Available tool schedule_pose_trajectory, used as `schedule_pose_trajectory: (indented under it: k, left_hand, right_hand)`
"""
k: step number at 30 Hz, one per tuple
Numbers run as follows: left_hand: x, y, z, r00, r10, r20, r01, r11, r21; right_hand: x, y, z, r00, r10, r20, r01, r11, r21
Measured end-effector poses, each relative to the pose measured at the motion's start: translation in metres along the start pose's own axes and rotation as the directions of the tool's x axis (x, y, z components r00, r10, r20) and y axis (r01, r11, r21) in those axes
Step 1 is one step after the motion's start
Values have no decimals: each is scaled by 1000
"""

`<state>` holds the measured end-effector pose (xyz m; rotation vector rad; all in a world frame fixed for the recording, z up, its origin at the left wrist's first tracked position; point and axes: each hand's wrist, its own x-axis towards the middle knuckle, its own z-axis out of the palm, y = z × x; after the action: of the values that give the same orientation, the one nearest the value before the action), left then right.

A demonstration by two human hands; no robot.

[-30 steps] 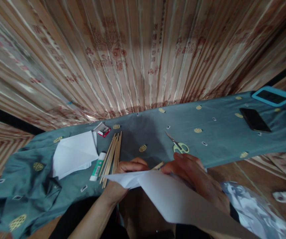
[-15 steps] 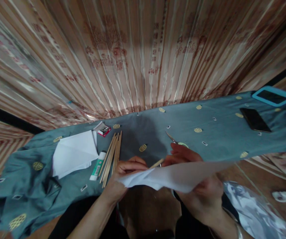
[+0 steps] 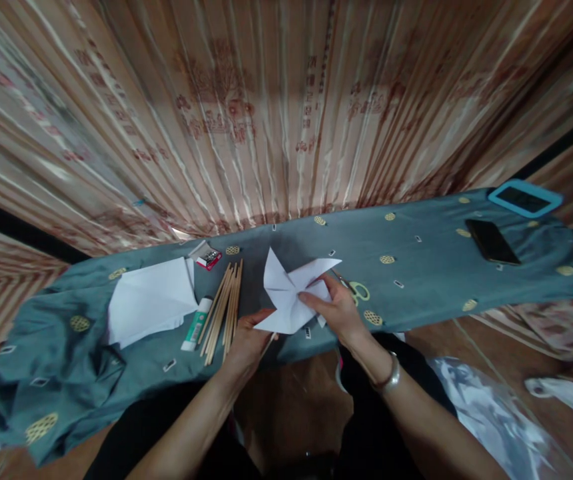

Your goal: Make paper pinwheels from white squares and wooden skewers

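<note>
A white paper pinwheel (image 3: 281, 283) faces up between my hands, its pointed blades spread around a folded centre. My right hand (image 3: 339, 310) pinches it from the right, thumb pressed near the centre and fingers behind the paper. My left hand (image 3: 251, 340) is closed at the lower left, under a blade. From that hand pokes the lower end of a thin wooden stick (image 3: 269, 344); the rest of the stick is hidden behind the pinwheel. Scissors with pale green handles (image 3: 360, 291) lie just beyond my right hand, partly covered.
On the grey-green cloth (image 3: 431, 267) to the left are a stack of white paper (image 3: 149, 303), a glue stick (image 3: 197, 325), several wooden sticks (image 3: 224, 310) and a small open box (image 3: 206, 256). A phone (image 3: 491, 241) and a blue-framed device (image 3: 525, 199) lie at the right.
The pinwheel has turned from nearly edge-on to facing up and moved away from me over the cloth. My right hand has shifted left, with its thumb now on the front, uncovering the scissors' handles.
</note>
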<state>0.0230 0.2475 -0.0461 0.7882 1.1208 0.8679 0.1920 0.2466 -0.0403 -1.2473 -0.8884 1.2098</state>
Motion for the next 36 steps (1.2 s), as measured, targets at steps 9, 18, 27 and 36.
schedule_pose_trajectory:
  k: [9, 18, 27, 36]
  left_hand:
    - [-5, -25, -14, 994, -34, -108, 25, 996, -84]
    - [-41, -26, -15, 975, -176, -137, 139, 960, -242]
    - [-67, -46, -18, 956, -222, -192, 144, 924, -353]
    - [-72, -59, -19, 954, -236, -183, 145, 902, -407]
  right_hand:
    - [6, 25, 4, 991, 81, 107, -64, 986, -157]
    - [0, 26, 5, 963, 154, 223, -117, 978, -172]
    - [-9, 32, 13, 930, 178, 322, -89, 958, -272]
    - [-2, 40, 16, 903, 168, 396, 32, 892, -451]
